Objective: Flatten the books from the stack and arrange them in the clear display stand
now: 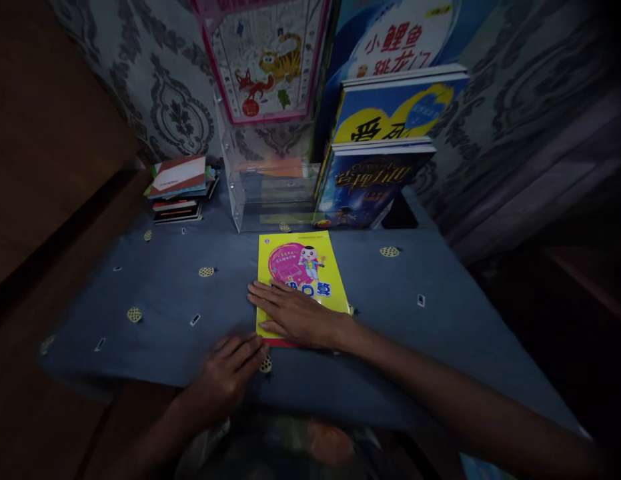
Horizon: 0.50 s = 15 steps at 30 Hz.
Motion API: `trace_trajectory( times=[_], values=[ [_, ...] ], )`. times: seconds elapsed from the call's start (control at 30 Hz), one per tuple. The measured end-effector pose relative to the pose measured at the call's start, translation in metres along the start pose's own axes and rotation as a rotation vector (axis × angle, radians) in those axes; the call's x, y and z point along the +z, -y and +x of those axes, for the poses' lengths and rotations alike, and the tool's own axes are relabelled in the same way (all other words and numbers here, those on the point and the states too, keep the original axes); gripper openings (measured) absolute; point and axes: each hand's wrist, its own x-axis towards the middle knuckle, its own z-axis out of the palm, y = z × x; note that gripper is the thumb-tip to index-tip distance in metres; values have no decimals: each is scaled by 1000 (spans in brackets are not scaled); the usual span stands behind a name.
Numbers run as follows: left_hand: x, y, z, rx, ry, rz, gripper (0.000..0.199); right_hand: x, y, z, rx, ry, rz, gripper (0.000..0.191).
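A yellow book with a pink circle and a cartoon figure on its cover lies closed on the blue tablecloth, a red strip along its near edge. My right hand rests flat across the lower half of the cover, fingers stretched toward the left edge and hiding part of the title. At the book's near left corner, my left hand has its fingers bent and held together, with the tips at that corner. Its thumb side is partly blurred.
Behind the book stands a clear acrylic rack holding a pink-framed book, a blue-and-yellow book and a dark blue book. A small stack of books sits at the back left. Patterned curtain hangs behind the table.
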Motion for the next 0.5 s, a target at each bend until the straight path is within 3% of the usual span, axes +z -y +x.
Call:
trace_trajectory(
  times=[0.3,0.5],
  values=[
    [-1,-2,1,-32,-1,-21,42,-13,-62,40,86,-102,-81,69],
    [-1,-3,3,-50,-23,-16,42,-19,-88,45,197,-180,-164,73]
  ],
)
